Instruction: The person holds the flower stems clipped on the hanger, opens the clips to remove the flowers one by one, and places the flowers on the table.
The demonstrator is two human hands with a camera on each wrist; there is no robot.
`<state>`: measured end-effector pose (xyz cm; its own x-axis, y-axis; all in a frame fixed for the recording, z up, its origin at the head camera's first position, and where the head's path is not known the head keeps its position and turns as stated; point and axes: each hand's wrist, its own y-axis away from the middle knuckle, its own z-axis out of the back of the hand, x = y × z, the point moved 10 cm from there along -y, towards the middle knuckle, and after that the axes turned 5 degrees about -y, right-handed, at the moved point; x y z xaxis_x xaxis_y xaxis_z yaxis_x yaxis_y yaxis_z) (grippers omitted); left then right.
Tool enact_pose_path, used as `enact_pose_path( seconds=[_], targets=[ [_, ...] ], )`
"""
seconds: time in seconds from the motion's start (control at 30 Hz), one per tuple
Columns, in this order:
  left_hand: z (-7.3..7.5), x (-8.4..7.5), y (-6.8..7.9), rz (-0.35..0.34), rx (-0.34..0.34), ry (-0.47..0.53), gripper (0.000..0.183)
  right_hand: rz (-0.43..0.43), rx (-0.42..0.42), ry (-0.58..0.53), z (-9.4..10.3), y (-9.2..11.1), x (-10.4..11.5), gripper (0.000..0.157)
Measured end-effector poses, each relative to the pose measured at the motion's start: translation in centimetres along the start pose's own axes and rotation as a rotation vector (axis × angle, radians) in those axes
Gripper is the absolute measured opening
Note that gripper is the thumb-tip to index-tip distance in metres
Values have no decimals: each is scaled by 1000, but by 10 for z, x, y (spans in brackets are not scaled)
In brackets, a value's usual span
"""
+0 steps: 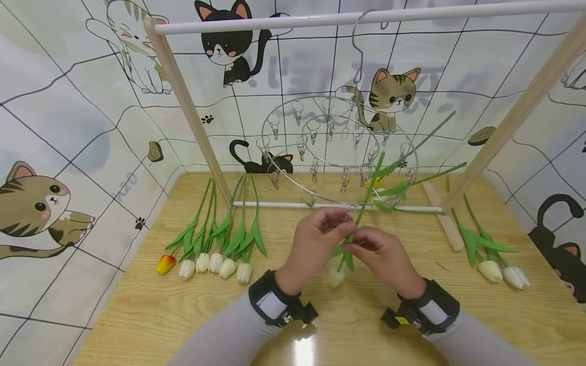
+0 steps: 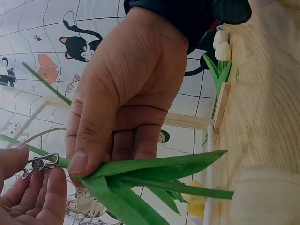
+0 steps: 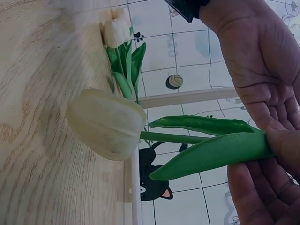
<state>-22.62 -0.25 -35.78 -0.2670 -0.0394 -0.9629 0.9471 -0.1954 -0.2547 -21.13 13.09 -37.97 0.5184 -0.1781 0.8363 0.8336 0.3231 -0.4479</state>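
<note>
My left hand pinches a wire clip at the near rim of a round metal clip hanger. The clip sits on the green stem of an artificial white tulip. Just below the clip, my right hand pinches that stem between thumb and fingers, where the leaves begin. The tulip hangs bloom down, its stem slanting up past the hanger's rim. In the right wrist view, the bloom and two leaves show plainly, and my left hand is beyond them.
The hanger's hook hangs from a white rod on a wooden frame. Several white tulips and a red-yellow tulip lie left, two white tulips right. Green stems and yellow petals overlap the hanger's right side.
</note>
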Motion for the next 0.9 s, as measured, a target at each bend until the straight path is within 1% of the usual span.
enact_pose_path(
  seconds=[0.1, 0.3, 0.6, 0.9],
  targets=[
    [1, 2, -1, 17, -3, 30, 24, -4, -4, 8, -2, -1, -1, 17],
    [1, 1, -1, 29, 8, 32, 21, -29, -1, 12, -3, -1, -3, 13],
    [1, -3, 0, 19, 22, 69, 19, -46, -2, -4, -4, -1, -3, 13],
    [0, -3, -2, 10, 39, 84, 16, -31, 2, -14, -4, -1, -4, 15]
  ],
)
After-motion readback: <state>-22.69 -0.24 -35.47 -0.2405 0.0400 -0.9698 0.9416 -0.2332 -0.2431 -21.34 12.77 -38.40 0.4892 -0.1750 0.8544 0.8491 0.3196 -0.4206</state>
